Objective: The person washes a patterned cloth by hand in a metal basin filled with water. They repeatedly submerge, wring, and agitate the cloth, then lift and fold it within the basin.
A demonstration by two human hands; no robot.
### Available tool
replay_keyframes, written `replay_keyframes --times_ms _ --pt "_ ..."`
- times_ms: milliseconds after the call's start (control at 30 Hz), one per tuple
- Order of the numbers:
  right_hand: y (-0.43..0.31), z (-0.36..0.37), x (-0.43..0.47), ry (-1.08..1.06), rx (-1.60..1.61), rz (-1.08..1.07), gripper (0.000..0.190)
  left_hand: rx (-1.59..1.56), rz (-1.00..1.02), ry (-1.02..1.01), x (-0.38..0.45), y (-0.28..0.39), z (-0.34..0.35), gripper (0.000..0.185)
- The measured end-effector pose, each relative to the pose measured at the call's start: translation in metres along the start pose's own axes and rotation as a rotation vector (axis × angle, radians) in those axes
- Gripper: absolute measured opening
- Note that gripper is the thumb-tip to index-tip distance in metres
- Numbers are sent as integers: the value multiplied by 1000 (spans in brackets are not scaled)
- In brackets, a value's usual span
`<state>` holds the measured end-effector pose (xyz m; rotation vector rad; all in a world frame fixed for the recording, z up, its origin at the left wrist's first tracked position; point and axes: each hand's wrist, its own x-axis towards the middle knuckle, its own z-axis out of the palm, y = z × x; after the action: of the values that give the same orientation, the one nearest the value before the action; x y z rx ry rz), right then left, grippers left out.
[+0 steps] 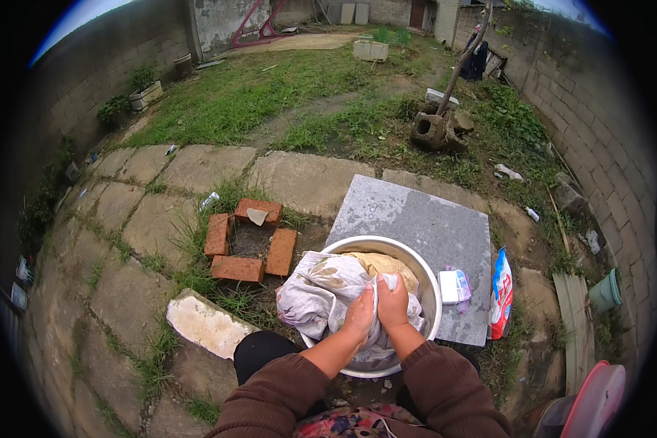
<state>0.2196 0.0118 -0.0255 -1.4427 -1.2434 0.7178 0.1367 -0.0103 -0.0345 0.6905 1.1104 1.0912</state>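
A round metal basin [435,323] stands before me, partly on a grey stone slab [410,202]. Wet-looking white cloth with a leaf print [326,284] fills it and hangs over its left rim. Behind that lies a bunched yellowish cloth [391,264]. My left hand [359,312] and my right hand [392,301] are side by side over the basin, both gripping a bunched fold of the printed cloth between them. The fingertips are hidden by the hands and cloth. To the basin's right, a white bar of soap [448,287] lies on a purple wrapper [463,286].
A red, white and blue plastic packet [501,295] leans at the slab's right edge. Several red bricks [281,252] form a square at left, near a pale stone block [208,323]. A pink basin [597,402] and a green bucket [605,291] are at right.
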Motion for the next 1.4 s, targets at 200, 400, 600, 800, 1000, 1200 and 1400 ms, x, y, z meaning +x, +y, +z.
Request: replay_keyframes --times_ms 200,400,600,800,1000,1200,1400 --pt "-20 -1 -52 -119 46 -188 23 -281 -187 81 -9 45 -8 59" --pt "-11 -2 -10 -70 83 -8 24 -109 -16 94 -6 11 0 49" --pt "-1 1 -13 -86 30 -2 26 -205 -100 54 12 7 -5 50" --pt "-22 3 -31 -138 56 -43 22 -7 -1 104 1 22 -9 54" --pt "-12 1 -24 -46 34 -37 24 -101 2 139 16 -11 -3 56" --pt "-17 8 -45 -66 99 -125 23 -256 -101 99 15 3 -17 52" --pt "5 3 -10 30 36 -36 24 -16 -83 78 3 4 0 42"
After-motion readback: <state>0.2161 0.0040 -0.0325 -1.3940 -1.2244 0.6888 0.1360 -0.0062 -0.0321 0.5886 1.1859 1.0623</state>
